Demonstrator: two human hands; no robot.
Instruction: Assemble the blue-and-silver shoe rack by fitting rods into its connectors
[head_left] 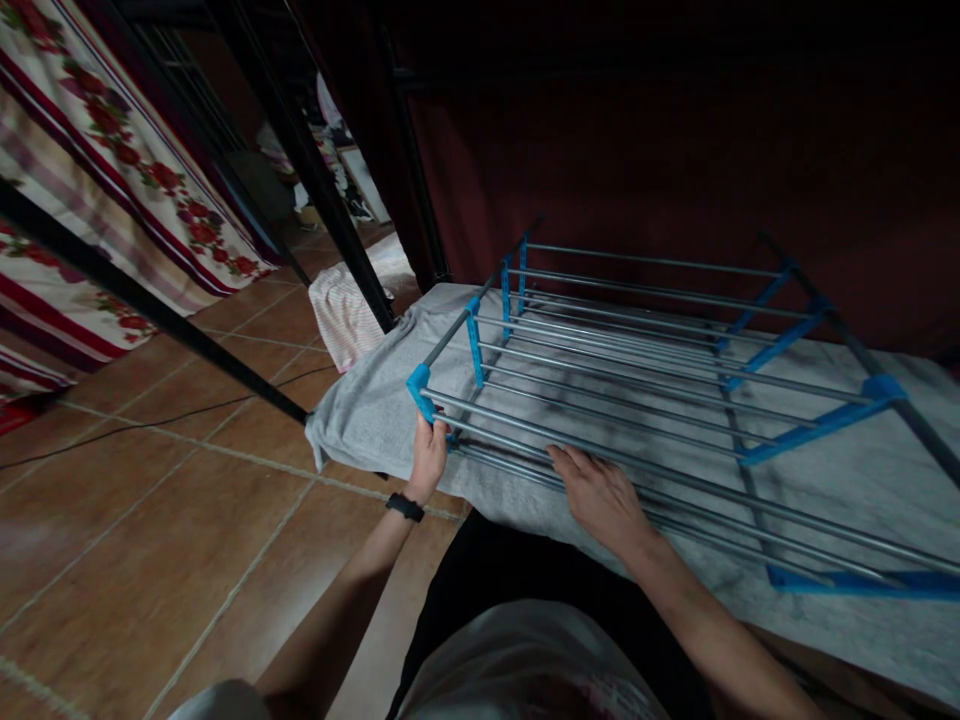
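A shoe rack [637, 385] of thin metal rods and blue plastic brackets lies on a grey cloth [375, 400]. My left hand [430, 455] is closed around the rack's near left end, just below a blue corner connector [421, 385]. A dark band circles that wrist. Farther right, my right hand [596, 495] is closed on the front rods, its fingertips curled over them. The undersides of both grips are hidden. Blue side brackets [795, 435] join the rods at the right end.
A black metal pole [187, 320] slants across the left, above the tiled floor [165, 520] and a thin cable [150, 425]. Floral curtains [142, 180] hang at the far left. A dark red cloth [637, 180] hangs behind the rack. Striped fabric [352, 310] lies beyond the grey cloth.
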